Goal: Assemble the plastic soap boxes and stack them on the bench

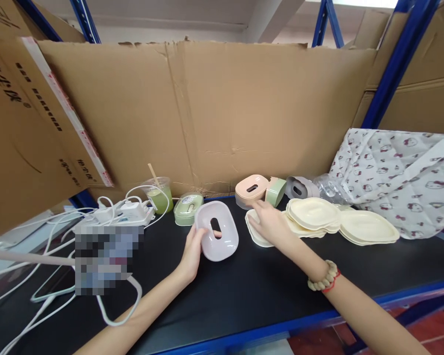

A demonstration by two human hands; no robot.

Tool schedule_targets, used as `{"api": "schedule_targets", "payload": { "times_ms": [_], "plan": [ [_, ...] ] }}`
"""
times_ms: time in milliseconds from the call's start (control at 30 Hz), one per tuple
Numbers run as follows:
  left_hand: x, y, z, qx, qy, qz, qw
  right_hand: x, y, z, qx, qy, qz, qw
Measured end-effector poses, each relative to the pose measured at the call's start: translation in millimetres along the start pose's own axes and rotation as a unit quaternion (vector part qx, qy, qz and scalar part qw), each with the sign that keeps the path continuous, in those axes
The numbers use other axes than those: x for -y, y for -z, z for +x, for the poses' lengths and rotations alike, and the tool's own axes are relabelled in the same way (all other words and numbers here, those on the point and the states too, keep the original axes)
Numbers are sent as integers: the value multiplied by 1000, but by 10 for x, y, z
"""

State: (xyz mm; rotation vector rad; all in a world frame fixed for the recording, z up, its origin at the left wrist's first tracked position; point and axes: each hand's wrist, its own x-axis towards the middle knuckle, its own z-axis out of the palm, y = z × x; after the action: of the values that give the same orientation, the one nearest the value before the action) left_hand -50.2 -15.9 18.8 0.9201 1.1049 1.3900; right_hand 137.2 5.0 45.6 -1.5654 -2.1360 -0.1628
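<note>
My left hand grips the left edge of a pale lilac oval lid with a dark slot in its middle. The lid is held tilted up above the black tabletop, and fingertips show through the slot. My right hand is stretched over the leftmost cream oval piece, fingers apart; whether they touch it I cannot tell. To its right lies a stack of cream oval pieces, with another cream stack beyond. Behind the hands stand a peach slotted box, a green piece and a grey slotted piece.
A green lidded box and a cup of green drink stand at the back left. White cables and a power strip crowd the left side, beside a phone. A patterned bag stands right. Cardboard walls the back.
</note>
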Motion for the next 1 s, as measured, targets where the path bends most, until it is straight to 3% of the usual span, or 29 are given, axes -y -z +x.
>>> {"api": "schedule_targets", "payload": {
  "times_ms": [67, 100, 200, 333, 400, 500, 567, 667, 733, 767, 900, 1000],
  "plan": [
    [-15, 13, 0, 17, 12, -1, 1000, -66, 14, 25, 66, -89, -104, 988],
    [-24, 14, -6, 27, 27, -6, 999, -72, 2, 26, 98, -102, -123, 982],
    [-50, -3, -28, 39, 68, -22, 997, -7, -84, 5, 143, -70, -70, 985],
    [-54, -21, -29, 16, 64, -30, 997, 112, -175, -20, 97, -41, -41, 994],
    [-45, -14, -19, 8, 50, -31, 998, 111, -179, -21, 77, -67, -81, 991],
    [-25, 3, -5, 10, 38, -22, 999, 23, -164, 3, 108, -115, -81, 984],
    [-7, 13, 4, 13, 26, -15, 999, -55, -171, 39, 119, -122, -17, 985],
    [31, 27, 23, 7, 3, -15, 1000, -124, -229, 100, 84, -144, 131, 977],
    [61, 37, 41, 3, -6, -20, 1000, -107, -285, 123, 56, -179, 276, 943],
    [75, 41, 50, 1, -9, -22, 1000, -77, -313, 124, 48, -198, 359, 911],
    [100, 35, 75, -20, -22, -25, 999, 145, -383, 53, 84, -222, 627, 742],
    [67, 11, 65, -47, -27, -24, 998, 306, -378, -22, 107, -206, 723, 650]
  ]
}}
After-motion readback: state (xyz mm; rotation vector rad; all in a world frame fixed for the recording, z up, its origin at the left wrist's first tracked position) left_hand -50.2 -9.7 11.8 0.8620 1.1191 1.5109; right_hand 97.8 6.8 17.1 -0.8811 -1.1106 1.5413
